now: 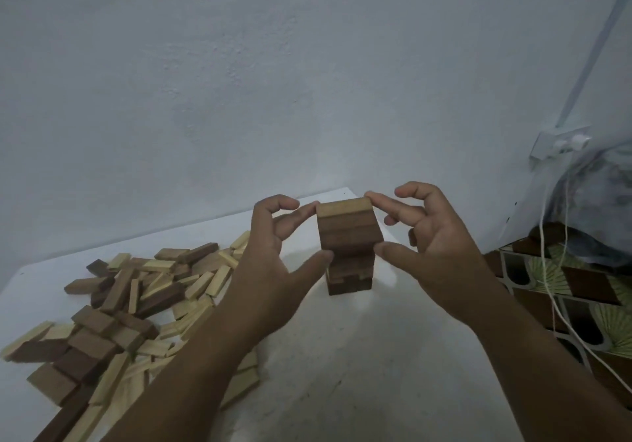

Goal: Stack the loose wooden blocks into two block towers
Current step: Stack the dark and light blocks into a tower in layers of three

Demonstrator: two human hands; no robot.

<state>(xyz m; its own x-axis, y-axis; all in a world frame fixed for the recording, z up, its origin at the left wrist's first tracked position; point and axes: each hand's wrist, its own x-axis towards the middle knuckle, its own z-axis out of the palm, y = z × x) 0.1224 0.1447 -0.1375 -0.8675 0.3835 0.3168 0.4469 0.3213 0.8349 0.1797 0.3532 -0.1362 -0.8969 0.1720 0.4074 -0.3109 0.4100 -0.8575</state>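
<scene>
Beyond my grip rises a dim, rough pale-blue wall (239, 82); right of it, a white socket (561, 144) and patterned floor tiles (564, 291).

Dark brown tower (349, 236), pale and brown loose blocks (136, 301), white table (342, 373), fan-patterned green cloth (547, 274)
</scene>
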